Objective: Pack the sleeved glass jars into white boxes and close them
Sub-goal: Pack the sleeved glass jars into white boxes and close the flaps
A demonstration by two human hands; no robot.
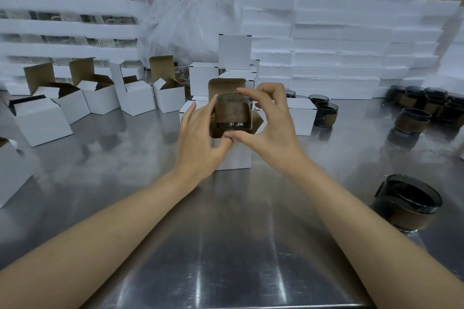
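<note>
A glass jar point(232, 111) with a brown sleeve sits tilted in the mouth of an open white box point(236, 155) at the table's middle. My right hand point(268, 123) grips the jar, fingers over its top rim and thumb under its base. My left hand point(198, 135) is at the box's left side, fingers straight beside the jar, thumb touching the box's front edge. The box's brown inner lid flap point(226, 86) stands up behind the jar.
Several open white boxes point(98, 98) stand at the left, closed ones point(300, 118) behind the hands. Sleeved jars point(411, 120) cluster at the right, one point(406, 202) near the front right. Foam slabs point(339, 40) are stacked behind on the steel table point(226, 246).
</note>
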